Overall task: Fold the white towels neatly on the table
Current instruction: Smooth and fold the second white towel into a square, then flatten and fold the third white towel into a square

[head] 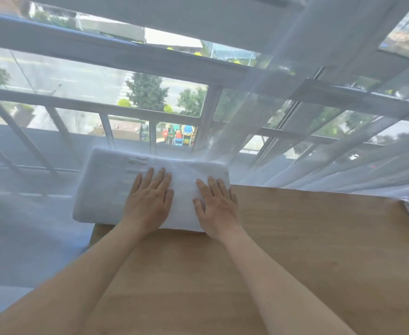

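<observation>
Two flat hands side by side, left hand (147, 200) and right hand (216, 209), fingers straight, pressing on the folded white towel (106, 187), towel under both palms, at the tabletop (307, 238) corner

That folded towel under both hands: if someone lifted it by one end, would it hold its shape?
Probably not. The towel looks soft and thick, so it would likely sag and unfold. Its left part overhangs the table, so it may slide off once the left hand and right hand lift.
</observation>
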The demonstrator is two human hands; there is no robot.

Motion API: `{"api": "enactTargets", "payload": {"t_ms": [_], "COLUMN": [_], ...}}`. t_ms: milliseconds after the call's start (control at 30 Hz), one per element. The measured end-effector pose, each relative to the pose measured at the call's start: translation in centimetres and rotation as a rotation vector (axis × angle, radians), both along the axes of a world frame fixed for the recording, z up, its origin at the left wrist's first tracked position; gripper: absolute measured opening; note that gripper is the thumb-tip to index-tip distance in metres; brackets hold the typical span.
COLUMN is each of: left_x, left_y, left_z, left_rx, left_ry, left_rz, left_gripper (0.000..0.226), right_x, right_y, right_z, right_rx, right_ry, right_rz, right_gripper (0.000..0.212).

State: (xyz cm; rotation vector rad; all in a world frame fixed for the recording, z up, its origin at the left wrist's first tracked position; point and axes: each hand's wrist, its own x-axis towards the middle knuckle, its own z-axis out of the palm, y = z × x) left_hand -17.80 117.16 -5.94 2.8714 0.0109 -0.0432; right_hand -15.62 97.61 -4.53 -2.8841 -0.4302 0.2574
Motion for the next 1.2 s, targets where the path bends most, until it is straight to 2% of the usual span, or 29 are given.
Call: {"api": "enactTargets", "payload": {"t_ms": [133, 267, 433, 733, 967, 1200], "left_x": [-3.8, -5.5, -7.0, -11.2, -14.2, -14.7], "left_y": [-3.6, -7.0, -13.3, -31.1, -47.9, -59.1], "left_z": [0.0, 0.1, 1.5, 3.7, 4.3, 4.2], "left_rx": [0.007, -0.007, -0.122, 0.018, 0.010, 0.057], "left_ry": [0.021, 0.059, 0.107, 0.202, 0.216, 0.230], "left_rz": [-0.012, -0.022, -0.161, -0.332, -0.558, -0.697], "left_gripper": [0.074, 0.068, 0.053, 0.060, 0.055, 0.059], "right_x": [-2.2, -4.3, -7.8, -15.1, -22.9, -24.7], "right_y": [-3.7, -8.0, -15.3, -34.4, -50.2, -59.2], "right_z": [0.3, 0.5, 0.9, 1.7, 2.3, 2.8], "right_rx": [-0.018, 0.010, 0.065, 0.134, 0.109, 0.111], "right_ry": [0.048, 0.133, 0.171, 0.178, 0.222, 0.160], "right_rz": [-0.077, -0.164, -0.276, -0.447, -0.633, -0.717], "right_gripper": [0.057, 0.057, 0.059, 0.060, 0.062, 0.061]}}
